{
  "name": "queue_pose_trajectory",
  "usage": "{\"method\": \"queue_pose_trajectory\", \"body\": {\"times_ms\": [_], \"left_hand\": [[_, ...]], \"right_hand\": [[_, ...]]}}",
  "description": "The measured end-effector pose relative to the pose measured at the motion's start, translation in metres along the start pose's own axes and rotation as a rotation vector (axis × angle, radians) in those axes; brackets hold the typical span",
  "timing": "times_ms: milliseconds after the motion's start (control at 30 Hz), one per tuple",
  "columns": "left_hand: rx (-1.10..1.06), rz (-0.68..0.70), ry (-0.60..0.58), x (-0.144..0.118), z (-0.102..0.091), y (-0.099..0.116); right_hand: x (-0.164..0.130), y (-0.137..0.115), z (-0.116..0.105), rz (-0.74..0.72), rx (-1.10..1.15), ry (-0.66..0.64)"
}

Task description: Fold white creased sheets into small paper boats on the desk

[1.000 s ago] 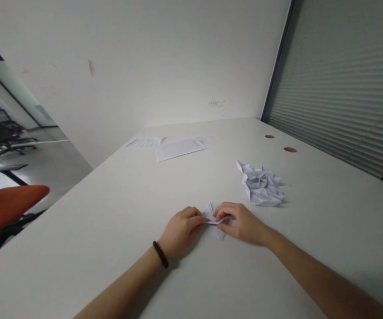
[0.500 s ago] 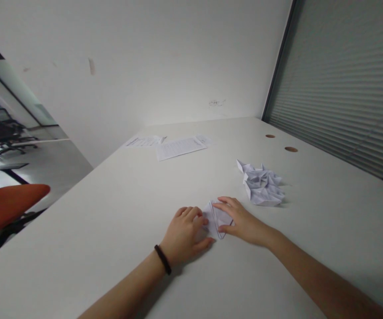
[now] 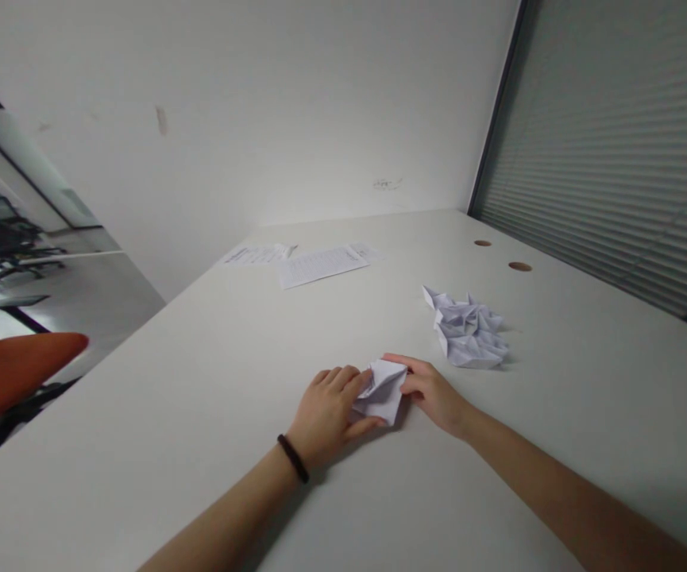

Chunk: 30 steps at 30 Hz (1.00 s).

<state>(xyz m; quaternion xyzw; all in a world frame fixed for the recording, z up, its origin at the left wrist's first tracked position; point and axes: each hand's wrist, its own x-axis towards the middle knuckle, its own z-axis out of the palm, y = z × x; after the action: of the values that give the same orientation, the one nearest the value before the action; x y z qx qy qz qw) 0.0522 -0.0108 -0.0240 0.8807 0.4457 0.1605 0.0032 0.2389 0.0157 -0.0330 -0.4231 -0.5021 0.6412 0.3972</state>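
Now | left hand [image 3: 329,413], right hand [image 3: 432,391]: each grip pinching folded paper [image 3: 382,390] | table [image 3: 200,381]

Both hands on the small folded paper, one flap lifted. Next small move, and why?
Probably press the raised flap down flat and crease it. The left hand pins the folded paper on the table, and the right hand holds its far edge, with the flap standing up between them, not yet flattened.
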Motion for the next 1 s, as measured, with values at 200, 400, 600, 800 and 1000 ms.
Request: {"method": "queue_pose_trajectory", "body": {"times_ms": [200,400,600,800,1000], "left_hand": [[-0.006,-0.106,0.046,0.001,0.001,-0.001],[-0.086,-0.139,0.13,0.0,0.004,0.001],[-0.096,-0.113,0.163,-0.001,0.002,0.004],[-0.091,-0.17,0.277,-0.002,-0.001,-0.002],[-0.01,-0.164,0.145,-0.002,0.003,-0.012]], "right_hand": [[-0.001,0.007,0.009,-0.056,-0.112,-0.018],[-0.002,0.013,0.016,-0.21,-0.316,0.019],[-0.003,0.006,0.015,-0.476,-0.612,0.073],[0.0,0.001,0.002,-0.633,-0.75,0.13],[0.002,-0.002,-0.016,-0.629,-0.957,0.053]]}}
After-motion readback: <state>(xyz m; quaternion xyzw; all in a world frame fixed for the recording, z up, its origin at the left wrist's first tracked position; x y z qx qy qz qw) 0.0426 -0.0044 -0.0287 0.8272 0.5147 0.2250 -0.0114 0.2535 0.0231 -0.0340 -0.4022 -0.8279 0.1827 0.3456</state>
